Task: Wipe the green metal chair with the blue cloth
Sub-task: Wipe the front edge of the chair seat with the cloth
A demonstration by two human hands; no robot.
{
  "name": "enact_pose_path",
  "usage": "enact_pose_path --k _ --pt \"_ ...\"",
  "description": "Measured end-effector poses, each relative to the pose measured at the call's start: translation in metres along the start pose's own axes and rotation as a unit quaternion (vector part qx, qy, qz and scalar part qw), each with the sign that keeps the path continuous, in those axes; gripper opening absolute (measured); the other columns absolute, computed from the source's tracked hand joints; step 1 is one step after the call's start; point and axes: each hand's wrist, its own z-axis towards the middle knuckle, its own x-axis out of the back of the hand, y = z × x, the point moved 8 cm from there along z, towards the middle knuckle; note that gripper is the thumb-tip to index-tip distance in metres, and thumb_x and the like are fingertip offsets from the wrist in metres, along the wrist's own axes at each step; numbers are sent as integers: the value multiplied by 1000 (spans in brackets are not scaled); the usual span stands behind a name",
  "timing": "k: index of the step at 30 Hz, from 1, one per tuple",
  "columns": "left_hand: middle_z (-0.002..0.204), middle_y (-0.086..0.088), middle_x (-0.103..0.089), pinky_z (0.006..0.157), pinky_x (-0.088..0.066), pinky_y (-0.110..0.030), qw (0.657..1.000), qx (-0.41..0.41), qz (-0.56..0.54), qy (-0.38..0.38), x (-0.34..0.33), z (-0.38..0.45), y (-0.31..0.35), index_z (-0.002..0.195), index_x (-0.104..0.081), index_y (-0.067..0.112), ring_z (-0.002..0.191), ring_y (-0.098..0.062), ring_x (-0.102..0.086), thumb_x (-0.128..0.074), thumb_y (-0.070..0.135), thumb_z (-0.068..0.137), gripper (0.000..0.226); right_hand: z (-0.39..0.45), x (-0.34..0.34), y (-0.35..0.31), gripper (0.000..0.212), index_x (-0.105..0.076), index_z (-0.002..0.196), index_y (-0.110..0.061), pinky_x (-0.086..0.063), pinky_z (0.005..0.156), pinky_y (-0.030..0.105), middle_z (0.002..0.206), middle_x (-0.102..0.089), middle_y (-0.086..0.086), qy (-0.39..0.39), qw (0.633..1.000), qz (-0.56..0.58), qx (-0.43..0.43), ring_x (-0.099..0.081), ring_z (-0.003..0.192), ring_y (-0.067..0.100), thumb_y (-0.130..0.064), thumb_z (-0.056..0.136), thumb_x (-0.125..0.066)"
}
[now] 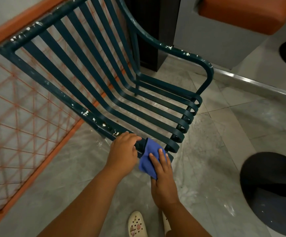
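The green metal chair (94, 79) with flat slats stands tilted in the middle of the view, white paint flecks along its frame. My left hand (123, 151) grips the near armrest bar, fingers curled over it. Just to its right, my right hand (162, 175) presses the blue cloth (148, 156) around the front end of that same armrest, fingers laid over the fabric.
An orange-framed wire mesh panel (19, 117) leans at the left behind the chair. A dark pillar (149, 31) and a grey counter with an orange seat (241, 12) are beyond. Round black stool bases (272, 190) lie on the dusty tiled floor at right. My foot in a white clog (137, 224) stands below.
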Motion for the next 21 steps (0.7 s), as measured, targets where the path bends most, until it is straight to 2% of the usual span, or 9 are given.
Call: enact_pose_path --k 2,3,6,9,12,14,16,18,21 --pt "140 4 -48 117 -22 -36 1000 -9 7 -15 -6 -1 2 131 -52 23 139 -13 -29 -46 7 93 42 5 0 0 71 -17 142 -55 -7 117 34 157 -1 -22 17 999 24 -21 5 146 9 -11 95 -48" --pt "142 5 -46 119 -17 -37 1000 -11 12 -21 -8 -1 2 133 -50 23 141 -12 -25 -45 7 93 43 4 -1 -2 72 -16 142 -55 -5 117 34 157 0 -22 19 999 19 -18 8 146 9 -11 95 -47" --pt "148 8 -39 121 -2 -35 999 -12 29 -34 -13 -1 4 138 -43 26 144 -9 -17 -42 8 95 47 -3 -5 0 74 -6 142 -58 6 113 20 156 6 -26 8 1000 0 8 14 145 9 -15 94 -43" --pt "151 8 -34 120 4 -36 998 -19 43 -46 -19 -2 9 143 -36 27 145 -8 -12 -41 10 96 51 -4 -1 12 76 -18 141 -57 0 112 13 153 2 -32 23 998 53 -24 6 145 6 -6 94 -48" --pt "154 7 -29 120 8 -36 996 -24 49 -64 -25 -4 15 146 -30 25 146 -8 -9 -40 12 96 53 1 -2 6 66 -23 144 -44 -4 118 27 154 -1 -29 47 996 63 -41 6 146 8 -8 93 -44" --pt "155 7 -27 119 8 -35 996 -21 57 -69 -26 -4 19 147 -26 24 146 -7 -8 -38 15 98 52 -3 -9 -4 74 -14 145 -50 -3 117 37 156 1 -24 28 1000 14 0 11 146 13 -6 94 -46" --pt "154 6 -29 119 8 -35 996 -24 52 -65 -26 -5 23 147 -27 24 146 -7 -9 -36 17 98 50 -11 -13 1 77 -8 145 -54 -4 116 41 157 1 -23 20 999 6 30 11 146 14 -8 95 -45" --pt "153 5 -31 120 8 -33 998 -23 26 -56 -25 -8 25 146 -29 23 146 -8 -12 -40 14 96 52 -14 -7 19 78 -4 140 -62 -12 118 41 154 4 -30 42 997 57 -18 5 146 11 -10 94 -40" --pt "152 6 -33 119 10 -31 998 -29 25 -43 -25 -12 26 145 -30 25 145 -7 -13 -43 8 95 55 -5 -2 40 89 -1 131 -72 -28 114 47 152 2 -30 79 979 126 -139 -12 146 20 -2 94 -41"
